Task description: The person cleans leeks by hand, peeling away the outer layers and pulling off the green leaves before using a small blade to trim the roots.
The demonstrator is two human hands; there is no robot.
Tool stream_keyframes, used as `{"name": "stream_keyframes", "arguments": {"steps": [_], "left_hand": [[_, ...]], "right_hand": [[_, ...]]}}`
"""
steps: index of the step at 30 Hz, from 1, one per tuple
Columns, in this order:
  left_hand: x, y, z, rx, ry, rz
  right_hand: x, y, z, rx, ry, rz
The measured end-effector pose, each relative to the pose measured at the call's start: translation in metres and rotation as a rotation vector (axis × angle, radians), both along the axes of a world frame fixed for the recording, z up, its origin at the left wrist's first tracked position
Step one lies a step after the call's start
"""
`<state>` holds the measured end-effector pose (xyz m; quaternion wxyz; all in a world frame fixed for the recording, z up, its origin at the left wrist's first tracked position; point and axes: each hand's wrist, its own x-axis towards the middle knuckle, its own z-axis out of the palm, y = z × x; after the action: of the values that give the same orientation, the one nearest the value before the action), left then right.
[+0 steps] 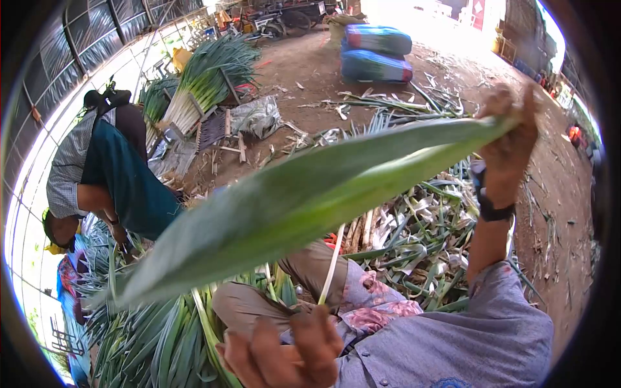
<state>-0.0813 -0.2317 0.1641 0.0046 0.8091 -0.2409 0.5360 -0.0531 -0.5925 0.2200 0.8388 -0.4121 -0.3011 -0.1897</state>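
A long, broad green leek leaf (310, 194) stretches slantwise, its left end blurred. A thin, pale stalk (332, 265) tilts below it.

Farm shed (52, 58) with dirt floor (304, 81), heaped leeks (158, 339)

Daylight glares white at the back — fisheye edges darken, near leaf (304, 200) blurs.

Right grip (509, 132) and long green leaf (291, 207) both soft with blur
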Motion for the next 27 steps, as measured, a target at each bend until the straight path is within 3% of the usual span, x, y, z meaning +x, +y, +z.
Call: {"name": "stream_keyframes", "arguments": {"steps": [2, 4, 6, 8, 10, 13, 16, 17, 20, 22, 25, 27], "left_hand": [[0.002, -0.014, 0.015, 0.052, 0.065, -0.125], [0.015, -0.032, 0.008, 0.215, 0.017, -0.012], [0.028, -0.052, -0.007, 0.229, 0.073, 0.082], [0.044, -0.063, -0.025, 0.221, 0.141, 0.135], [0.058, -0.057, -0.041, 0.185, 0.266, 0.081], [0.067, -0.047, -0.059, 0.117, 0.494, 0.058], [0.074, -0.042, -0.075, 0.018, 0.653, -0.082], [0.077, -0.041, -0.082, -0.016, 0.686, -0.131], [0.085, -0.037, -0.094, -0.138, 0.905, -0.252], [0.095, -0.036, -0.106, -0.165, 1.054, -0.316], [0.107, -0.033, -0.120, -0.321, 1.307, -0.339], [0.108, -0.036, -0.124, -0.406, 1.403, -0.310]], "right_hand": [[0.023, 0.032, -0.019, 0.128, 0.151, 0.061], [0.045, 0.043, -0.045, 0.256, 0.386, 0.336], [0.055, 0.064, -0.060, 0.236, 0.482, 0.348], [0.063, 0.077, -0.076, 0.171, 0.674, 0.177], [0.066, 0.092, -0.087, 0.108, 0.722, 0.040], [0.068, 0.107, -0.106, 0.136, 0.694, 0.168], [0.073, 0.126, -0.123, -0.069, 0.717, -0.057], [0.075, 0.126, -0.135, -0.135, 0.713, -0.028], [0.080, 0.130, -0.161, -0.510, 0.562, -0.202], [0.080, 0.137, -0.170, -0.530, 0.659, -0.133], [0.095, 0.144, -0.204, -0.614, 0.566, -0.240], [0.086, 0.141, -0.202, -0.464, 0.811, -0.094]]}}
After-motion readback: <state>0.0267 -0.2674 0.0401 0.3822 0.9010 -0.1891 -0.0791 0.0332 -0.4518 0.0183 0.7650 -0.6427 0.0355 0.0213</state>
